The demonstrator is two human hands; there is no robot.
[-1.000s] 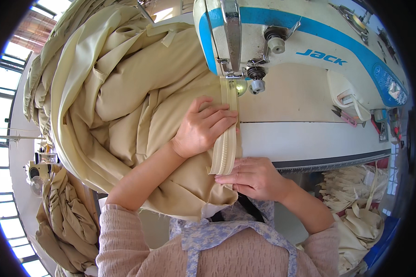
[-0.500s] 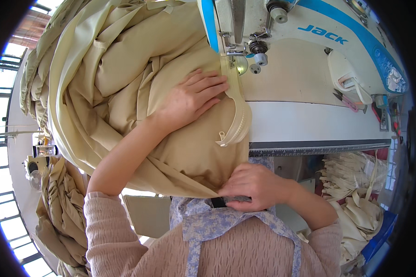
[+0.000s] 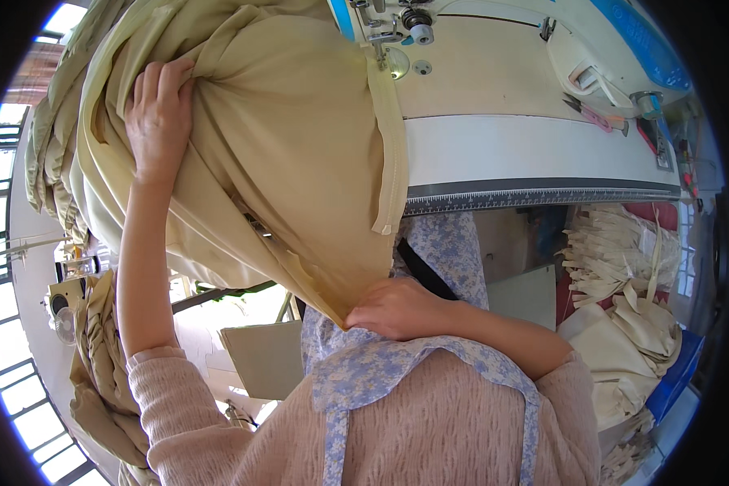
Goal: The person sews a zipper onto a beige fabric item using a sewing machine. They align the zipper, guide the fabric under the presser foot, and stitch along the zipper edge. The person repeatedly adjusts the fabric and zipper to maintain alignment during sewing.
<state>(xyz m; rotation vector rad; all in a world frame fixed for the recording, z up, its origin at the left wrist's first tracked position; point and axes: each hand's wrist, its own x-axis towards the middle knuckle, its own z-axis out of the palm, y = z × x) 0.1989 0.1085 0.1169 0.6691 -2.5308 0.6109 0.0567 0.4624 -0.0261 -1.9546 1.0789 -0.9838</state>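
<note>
A large beige fabric piece (image 3: 292, 154) spreads from the sewing machine (image 3: 417, 23) down toward my lap. Along its right edge runs a cream zipper tape (image 3: 392, 154), its upper end under the needle area. At the upper left my left hand (image 3: 160, 121) has its fingers curled into the fabric, bunching it into folds. Down at the near edge my right hand (image 3: 401, 309) pinches the fabric's corner, drawing the edge taut. Part of the cloth beneath my left fingers is hidden.
A ruler strip (image 3: 543, 194) edges the white table (image 3: 494, 150). Pink-handled snips (image 3: 589, 113) lie at the right. Bundled cream strips (image 3: 616, 251) and folded cloth (image 3: 624, 348) sit lower right. More beige fabric (image 3: 101, 364) hangs at the left.
My left hand has moved from beside the zipper to the upper left, gathering fabric. My right hand has shifted slightly left with the corner. The zipper's loose curled end now lies straighter down the edge.
</note>
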